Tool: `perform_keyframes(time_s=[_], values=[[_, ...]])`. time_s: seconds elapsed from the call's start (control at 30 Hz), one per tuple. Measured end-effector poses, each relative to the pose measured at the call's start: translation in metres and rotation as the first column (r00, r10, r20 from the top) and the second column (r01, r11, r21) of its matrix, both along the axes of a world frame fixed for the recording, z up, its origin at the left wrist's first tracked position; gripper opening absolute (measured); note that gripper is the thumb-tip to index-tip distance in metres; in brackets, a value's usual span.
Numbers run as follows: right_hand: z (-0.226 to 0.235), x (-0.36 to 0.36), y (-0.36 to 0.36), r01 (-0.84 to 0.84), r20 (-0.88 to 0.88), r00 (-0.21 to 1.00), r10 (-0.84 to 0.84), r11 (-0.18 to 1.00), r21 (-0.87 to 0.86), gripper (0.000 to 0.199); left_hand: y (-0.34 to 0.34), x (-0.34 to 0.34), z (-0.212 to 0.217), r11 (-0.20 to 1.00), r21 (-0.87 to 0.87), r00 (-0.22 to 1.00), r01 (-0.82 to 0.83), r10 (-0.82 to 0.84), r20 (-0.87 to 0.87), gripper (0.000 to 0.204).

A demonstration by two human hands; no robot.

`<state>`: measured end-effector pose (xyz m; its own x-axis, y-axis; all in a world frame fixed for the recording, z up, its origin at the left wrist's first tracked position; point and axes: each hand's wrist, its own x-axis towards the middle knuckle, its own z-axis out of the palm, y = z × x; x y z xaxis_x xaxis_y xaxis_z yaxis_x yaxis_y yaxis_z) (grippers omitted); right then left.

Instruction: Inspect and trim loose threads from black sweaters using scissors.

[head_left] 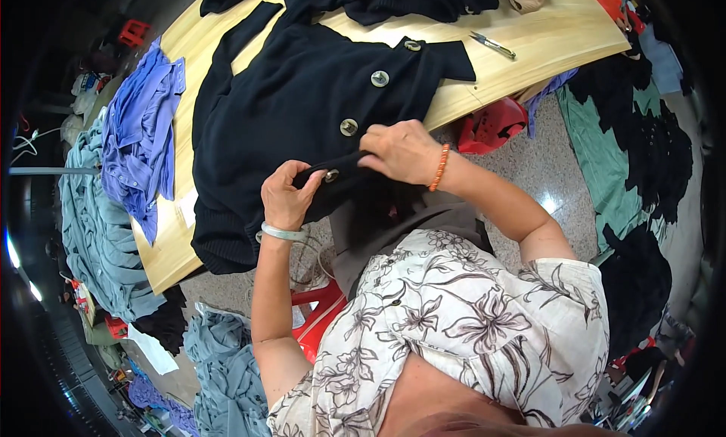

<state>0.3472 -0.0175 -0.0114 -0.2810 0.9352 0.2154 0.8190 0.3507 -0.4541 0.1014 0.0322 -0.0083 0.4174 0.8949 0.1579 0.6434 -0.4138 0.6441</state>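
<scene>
Just beyond your hands, a black knit cardigan covers the wooden table. Your left hand pinches its edge beside a button; your right hand, fingers curled in, grips that edge too.

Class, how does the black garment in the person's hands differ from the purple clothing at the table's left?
The black garment is spread out; the purple clothing is bunched into folds. The left hand and right hand hold the black garment; neither touches the purple clothing. The black garment looks larger than the purple clothing. Both lie partly on the wooden table.
</scene>
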Motion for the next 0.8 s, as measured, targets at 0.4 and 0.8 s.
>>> perform_keyframes(time_s=[0.4, 0.8], values=[[-0.001, 0.011, -0.013, 0.115, -0.03, 0.993, -0.112, 0.982, 0.15, 0.014, 0.022, 0.092, 0.008, 0.984, 0.072, 0.987, 0.163, -0.162, -0.011, 0.027], [0.004, 0.008, 0.002, 0.139, -0.346, 0.934, -0.086, 0.982, 0.131, 0.031, 0.037, 0.088, 0.011, 0.757, -0.61, 0.835, 0.233, 0.165, 0.524, 0.01]])
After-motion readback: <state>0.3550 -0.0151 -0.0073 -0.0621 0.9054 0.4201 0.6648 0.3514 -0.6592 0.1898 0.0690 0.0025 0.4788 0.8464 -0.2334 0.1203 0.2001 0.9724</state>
